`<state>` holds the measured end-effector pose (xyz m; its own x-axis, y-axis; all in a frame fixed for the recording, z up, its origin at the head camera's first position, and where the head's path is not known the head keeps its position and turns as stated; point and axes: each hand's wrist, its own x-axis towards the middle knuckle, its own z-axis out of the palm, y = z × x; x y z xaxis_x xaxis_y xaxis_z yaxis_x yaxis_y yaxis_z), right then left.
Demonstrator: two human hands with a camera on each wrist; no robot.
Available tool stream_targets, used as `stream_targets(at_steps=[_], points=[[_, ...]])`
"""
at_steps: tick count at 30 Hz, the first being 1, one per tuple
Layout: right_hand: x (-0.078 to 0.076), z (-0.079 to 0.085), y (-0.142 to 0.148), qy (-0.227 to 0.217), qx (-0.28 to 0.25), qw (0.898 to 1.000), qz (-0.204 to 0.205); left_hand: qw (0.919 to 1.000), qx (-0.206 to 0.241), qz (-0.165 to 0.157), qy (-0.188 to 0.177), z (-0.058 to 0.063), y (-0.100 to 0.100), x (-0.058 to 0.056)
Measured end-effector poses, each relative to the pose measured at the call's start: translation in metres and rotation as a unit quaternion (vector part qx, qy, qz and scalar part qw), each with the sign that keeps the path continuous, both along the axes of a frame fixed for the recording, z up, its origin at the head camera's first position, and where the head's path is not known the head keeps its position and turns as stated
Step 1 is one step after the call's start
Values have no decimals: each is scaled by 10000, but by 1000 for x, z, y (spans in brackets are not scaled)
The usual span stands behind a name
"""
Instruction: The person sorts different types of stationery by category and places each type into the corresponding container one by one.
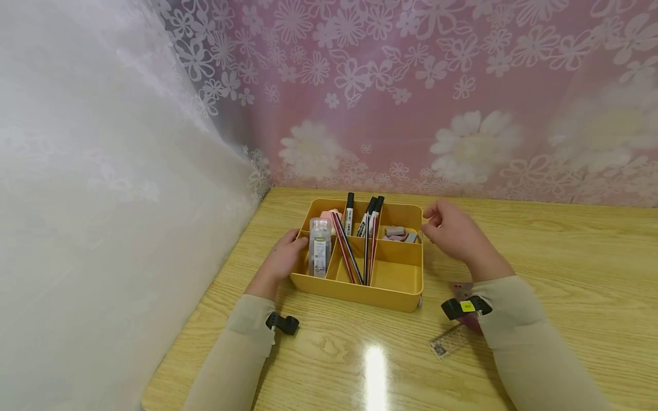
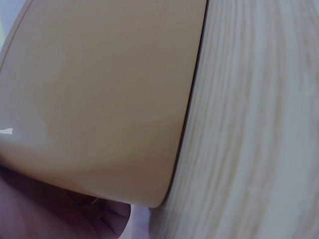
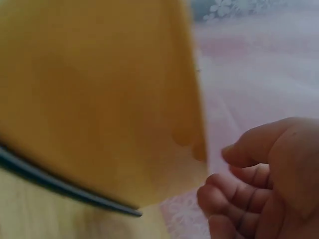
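A yellow desk organizer [image 1: 354, 290] with several compartments sits on the wooden table. My left hand [image 1: 283, 255] grips its left side, with the thumb at the rim; the left wrist view shows curled fingers [image 2: 112, 216] against the outer wall [image 2: 104, 99]. Beside the right wall, my right hand [image 1: 454, 231] has loosely curled fingers [image 3: 239, 194] and holds nothing. Inside the organizer stand a clear plastic case [image 1: 320, 248] with a label, black-capped markers [image 1: 349, 214] and several pencils [image 1: 344, 251]. Erasers [image 1: 394, 231] lie in the back right compartment.
A clear ruler [image 1: 447, 341] lies on the table [image 1: 329, 354] near my right forearm, by a pinkish-purple item [image 1: 470, 321] partly hidden under the sleeve. A pink flowered curtain [image 1: 390, 114] hangs behind the table, and a white sheet [image 1: 103, 200] hangs at the left.
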<state>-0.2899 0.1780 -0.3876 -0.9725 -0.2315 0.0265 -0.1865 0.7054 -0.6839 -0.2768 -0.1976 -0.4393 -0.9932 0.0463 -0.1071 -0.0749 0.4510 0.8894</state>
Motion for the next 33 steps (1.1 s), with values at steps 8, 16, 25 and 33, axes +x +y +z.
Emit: stream_targets(at_steps=[8, 16, 25, 33], points=[[-7, -16, 3, -365, 230, 9990, 138, 10000, -5, -16, -27, 2, 0, 1], [-8, -20, 3, -673, 262, 9967, 356, 10000, -31, -27, 15, 2, 0, 1], [-16, -42, 3, -358, 1152, 9906, 648, 10000, -78, -21, -7, 2, 1, 0], [-15, -49, 2, -571, 1270, 9881, 647, 10000, -37, -31, 31, 2, 0, 0]])
